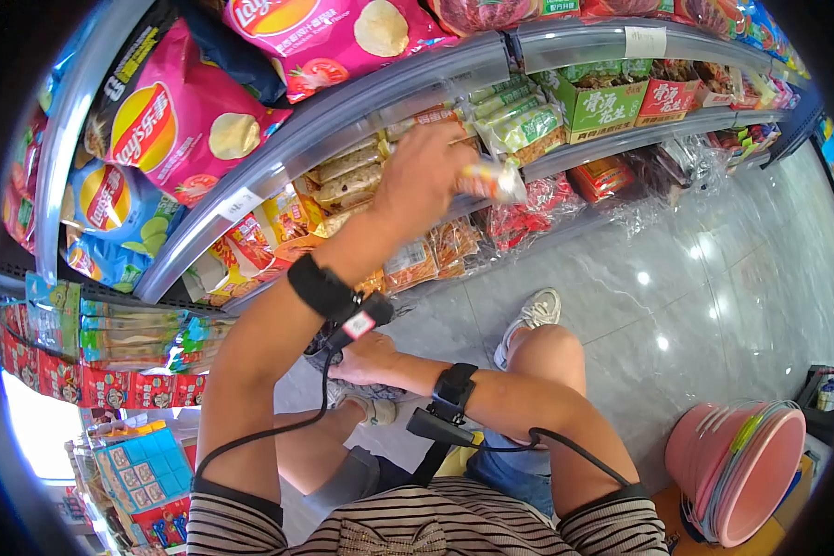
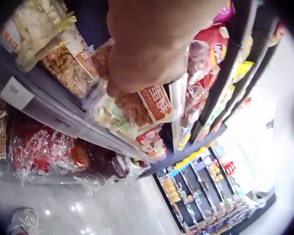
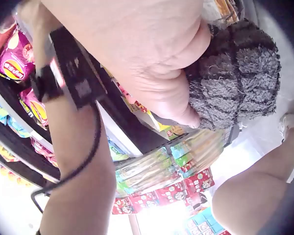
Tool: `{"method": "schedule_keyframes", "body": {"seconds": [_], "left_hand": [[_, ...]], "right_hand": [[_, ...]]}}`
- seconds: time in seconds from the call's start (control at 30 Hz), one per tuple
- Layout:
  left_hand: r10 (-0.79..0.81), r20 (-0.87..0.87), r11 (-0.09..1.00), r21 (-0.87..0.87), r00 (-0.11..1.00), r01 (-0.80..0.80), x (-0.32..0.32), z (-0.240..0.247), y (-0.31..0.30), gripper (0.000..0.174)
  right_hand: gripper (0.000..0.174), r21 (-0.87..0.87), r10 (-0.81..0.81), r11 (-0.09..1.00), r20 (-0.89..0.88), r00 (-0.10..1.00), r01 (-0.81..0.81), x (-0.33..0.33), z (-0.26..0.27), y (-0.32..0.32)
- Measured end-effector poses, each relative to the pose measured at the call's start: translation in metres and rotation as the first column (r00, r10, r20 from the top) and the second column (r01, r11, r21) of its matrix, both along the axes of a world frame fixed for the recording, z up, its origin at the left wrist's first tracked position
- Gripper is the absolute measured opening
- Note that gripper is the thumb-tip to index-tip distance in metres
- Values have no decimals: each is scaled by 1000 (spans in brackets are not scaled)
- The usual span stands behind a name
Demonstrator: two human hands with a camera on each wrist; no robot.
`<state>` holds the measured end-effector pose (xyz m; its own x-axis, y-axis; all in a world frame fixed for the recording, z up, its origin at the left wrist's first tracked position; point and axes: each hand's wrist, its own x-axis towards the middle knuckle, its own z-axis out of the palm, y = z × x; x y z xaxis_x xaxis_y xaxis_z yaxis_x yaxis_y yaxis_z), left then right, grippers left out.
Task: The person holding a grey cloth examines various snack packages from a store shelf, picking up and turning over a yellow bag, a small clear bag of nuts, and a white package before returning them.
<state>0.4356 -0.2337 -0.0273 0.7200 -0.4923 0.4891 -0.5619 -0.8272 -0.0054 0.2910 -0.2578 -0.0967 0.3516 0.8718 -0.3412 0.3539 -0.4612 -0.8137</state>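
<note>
I see the snack shelf ahead. My left hand is up at its middle tier, fingers pinched round a small snack packet. Down by the knees, my right hand curls around a grey fuzzy bundle.

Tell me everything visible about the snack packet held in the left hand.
The snack packet is a small, glossy plastic bag, partly clear, with brownish pieces showing through and a red-orange label bearing white characters. The left hand grips its upper part from above and holds it in the air, close in front of a shelf stocked with similar packets. Nothing else plainly touches it. In the head view it shows only as a pale blur.
</note>
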Motion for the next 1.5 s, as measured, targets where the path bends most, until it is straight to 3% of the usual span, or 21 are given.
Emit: {"method": "schedule_keyframes", "body": {"seconds": [0.03, 0.07, 0.13, 0.2, 0.27, 0.37, 0.43, 0.5, 0.57, 0.6, 0.63, 0.77, 0.87, 1.0, 1.03, 1.13, 1.37, 1.47, 1.5], "left_hand": [[-78, 30, 997, 14, 997, 78, -15, 5, -4, 43], [-155, 57, 988, 31, 986, 154, -33, 9, -7, 43], [-5, -120, 976, -217, 993, -21, -79, 14, -15, 37], [109, -328, 875, -417, 939, -247, -117, 18, -16, 38], [174, -543, 682, -536, 822, -498, -146, 25, -2, 44], [-12, -563, 348, -777, 827, -524, -181, 15, 32, 42], [-101, -656, 136, -754, 748, -643, -202, 6, 54, 42], [-207, -689, -59, -700, 695, -712, -219, -1, 71, 40], [-354, -598, -228, -691, 719, -686, -233, -9, 85, 40], [-418, -531, -309, -680, 737, -665, -239, -12, 92, 41], [-441, -491, -355, -674, 751, -649, -243, -16, 97, 43], [-443, -480, -276, -731, 758, -624, -253, -35, 117, 42], [-388, -568, -104, -755, 726, -647, -254, -21, 125, 42], [-394, -541, -143, -762, 743, -632, -258, -37, 137, 40], [-391, -526, -155, -771, 755, -617, -259, -40, 137, 40], [-387, -535, -175, -757, 751, -630, -261, -39, 139, 38], [-358, -554, -231, -727, 752, -646, -258, -43, 139, 38], [-317, -625, -191, -695, 714, -693, -255, -47, 135, 45], [-232, -653, -96, -722, 721, -685, -253, -52, 133, 47]], "right_hand": [[41, -8, 84, 996, -23, 996, -84, -3, -11, 5], [39, 279, -180, 946, 22, 984, 166, -19, -33, 3], [43, 392, -141, 916, 103, 985, 90, -18, -64, 16], [47, 415, -155, 905, 123, 980, 91, -20, -81, 24], [49, 389, -112, 917, 37, 993, 88, -15, -62, 12], [48, 395, -158, 911, 60, 986, 122, -11, -69, 4], [50, 367, -175, 919, 50, 983, 145, -2, -86, 7], [52, 412, -231, 876, -98, 968, 250, 6, -97, 10], [52, 342, -298, 867, -225, 928, 362, 20, -51, -7], [51, 202, -334, 908, -182, 925, 368, 29, -32, -14], [50, 188, -365, 894, -220, 905, 406, 36, -34, -15], [44, 215, -442, 761, -518, 732, 612, 45, -9, -22], [42, 247, -450, 649, -637, 626, 719, 52, -4, -24], [36, 185, -251, 637, -868, 429, 748, 56, 18, -21], [40, 204, -252, 648, -852, 459, 734, 57, 19, -20], [44, 209, -149, 668, -903, 403, 714, 57, 28, -17], [45, 276, -139, 597, -889, 436, 753, 50, 37, -23], [42, 275, -243, 647, -809, 534, 711, 26, 61, -26], [45, 245, -269, 711, -771, 578, 659, 27, 43, -28]]}}
